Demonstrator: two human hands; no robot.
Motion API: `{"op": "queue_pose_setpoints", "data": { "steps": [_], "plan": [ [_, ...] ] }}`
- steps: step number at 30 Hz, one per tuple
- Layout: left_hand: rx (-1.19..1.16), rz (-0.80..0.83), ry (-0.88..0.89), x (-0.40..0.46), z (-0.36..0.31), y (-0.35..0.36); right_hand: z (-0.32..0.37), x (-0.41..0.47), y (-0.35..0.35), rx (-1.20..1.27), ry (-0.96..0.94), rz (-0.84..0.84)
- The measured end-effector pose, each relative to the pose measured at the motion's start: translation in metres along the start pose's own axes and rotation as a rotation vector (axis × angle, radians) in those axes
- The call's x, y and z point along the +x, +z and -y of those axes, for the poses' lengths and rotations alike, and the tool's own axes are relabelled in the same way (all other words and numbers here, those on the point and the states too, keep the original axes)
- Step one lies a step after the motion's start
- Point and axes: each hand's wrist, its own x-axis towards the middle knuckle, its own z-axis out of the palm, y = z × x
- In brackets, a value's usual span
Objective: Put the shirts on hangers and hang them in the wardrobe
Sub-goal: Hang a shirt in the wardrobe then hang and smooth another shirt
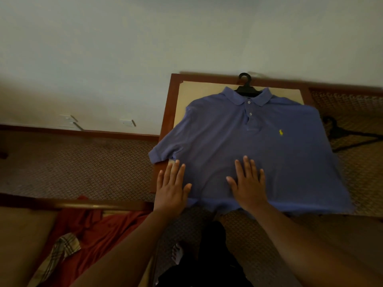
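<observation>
Your left hand [172,187] lies flat with fingers straight on the near left edge of the blue polo shirt [259,146], and your right hand [248,183] is spread flat on the shirt's lower front, neither gripping anything. The shirt lies face up on the small table [167,104] ahead of both hands, with a black hanger [245,84] poking out of its collar at the far end. Beyond your right hand, another black hanger [350,134] lies on the carpet [83,162], and a red shirt [99,228] with a plaid cloth [62,247] sits near your left forearm.
</observation>
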Motion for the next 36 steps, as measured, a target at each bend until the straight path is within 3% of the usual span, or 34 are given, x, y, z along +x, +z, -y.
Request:
{"op": "queue_pose_setpoints", "data": {
  "steps": [4, 6, 9, 12, 15, 17, 19, 21, 23, 25, 27, 29, 32, 34, 36],
  "plan": [
    [0.056, 0.091, 0.003, 0.015, -0.011, -0.001, 0.048, 0.018, 0.003, 0.000, -0.052, -0.025],
    [0.127, 0.183, -0.063, 0.019, -0.002, -0.001, 0.058, 0.022, 0.013, -0.037, -0.090, -0.019],
    [0.166, 0.198, -0.139, 0.019, 0.024, -0.004, 0.054, 0.025, 0.020, -0.076, -0.133, -0.041],
    [0.137, 0.183, -0.083, 0.017, 0.037, -0.010, 0.053, 0.028, 0.019, -0.078, -0.130, -0.017],
    [-0.053, -0.024, -0.040, 0.012, 0.037, -0.020, 0.054, 0.031, 0.016, -0.052, -0.131, -0.008],
    [-0.238, -0.158, -0.245, 0.012, 0.041, -0.024, 0.056, 0.038, 0.011, -0.009, -0.152, -0.039],
    [-0.543, -0.177, -0.681, 0.039, 0.040, -0.039, 0.063, 0.051, 0.001, 0.055, -0.181, -0.039],
    [-0.880, 0.028, -0.920, 0.054, 0.051, -0.048, 0.072, 0.072, -0.008, 0.096, -0.226, -0.050],
    [-1.120, 0.080, -1.192, 0.073, 0.066, -0.059, 0.082, 0.096, -0.019, 0.130, -0.264, -0.068],
    [-1.085, 0.206, -1.121, 0.088, 0.053, -0.076, 0.090, 0.122, -0.028, 0.145, -0.297, -0.076],
    [-1.198, -0.025, -1.104, 0.104, 0.043, -0.082, 0.096, 0.147, -0.034, 0.129, -0.327, -0.076],
    [-1.072, -0.136, -0.988, 0.107, 0.052, -0.078, 0.098, 0.169, -0.040, 0.095, -0.350, -0.043],
    [-1.029, -0.312, -0.955, 0.118, 0.056, -0.080, 0.099, 0.197, -0.046, 0.051, -0.372, 0.000],
    [-1.158, -0.406, -0.977, 0.116, 0.059, -0.081, 0.100, 0.209, -0.049, 0.036, -0.365, 0.013],
    [-1.388, -0.396, -0.976, 0.114, 0.067, -0.081, 0.101, 0.218, -0.051, 0.040, -0.345, 0.029]
  ]
}}
